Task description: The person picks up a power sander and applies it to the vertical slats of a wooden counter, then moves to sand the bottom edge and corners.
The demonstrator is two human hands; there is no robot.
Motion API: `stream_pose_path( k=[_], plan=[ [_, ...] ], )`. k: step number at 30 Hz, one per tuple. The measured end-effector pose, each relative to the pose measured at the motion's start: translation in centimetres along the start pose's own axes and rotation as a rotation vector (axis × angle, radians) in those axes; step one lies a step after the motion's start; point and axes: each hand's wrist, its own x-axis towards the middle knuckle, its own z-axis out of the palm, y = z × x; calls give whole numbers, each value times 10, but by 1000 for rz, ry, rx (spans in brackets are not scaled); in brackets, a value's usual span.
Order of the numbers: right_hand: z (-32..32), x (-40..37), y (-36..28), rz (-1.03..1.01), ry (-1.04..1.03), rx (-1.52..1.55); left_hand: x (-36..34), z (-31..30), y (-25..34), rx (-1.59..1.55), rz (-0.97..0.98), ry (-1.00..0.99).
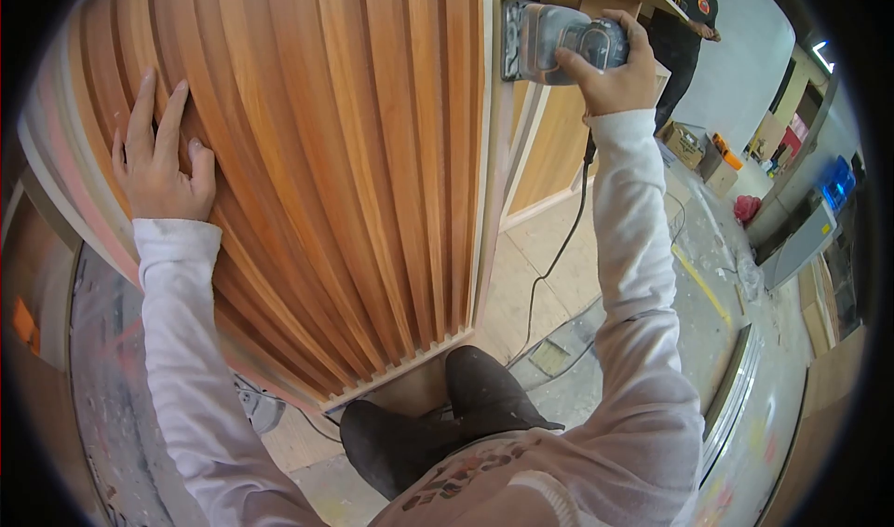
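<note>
A tall panel of vertical reddish wooden slats [326, 155] fills the middle of the view. My left hand [160, 159] lies flat against the slats at the upper left, fingers apart, holding nothing. My right hand [610, 71] grips a grey electric sander [549, 41], whose pad presses against the pale right edge [494, 155] of the panel near the top. The sander's black cord [559, 248] hangs down beside my right sleeve to the floor.
Another person in dark clothes [684, 24] stands at the upper right by a wooden counter. Cardboard boxes [698, 145], a red bag [747, 208] and a blue object [838, 184] lie on the dusty floor to the right. My dark-trousered knee [438, 415] is below the panel.
</note>
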Motion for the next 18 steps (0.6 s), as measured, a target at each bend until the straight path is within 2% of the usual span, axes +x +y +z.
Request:
stream_pose_path(
  k=[2,7,10,12,13,18],
  plan=[
    [-2,-12,-9,100,-22,67,-1,1,1,-12,1,-2],
    [1,-11,0,90,-23,134,-3,-1,1,28,-7,-4],
    [2,5,2,24,20,-3,-2,1,0,23,5,-1],
    [2,17,-7,110,-31,201,-1,0,0,21,9,-3],
    [-9,23,-40,206,-42,242,0,0,0,24,11,-3],
    [-7,17,-38,155,-23,200,-1,1,0,33,13,-7]
  ],
)
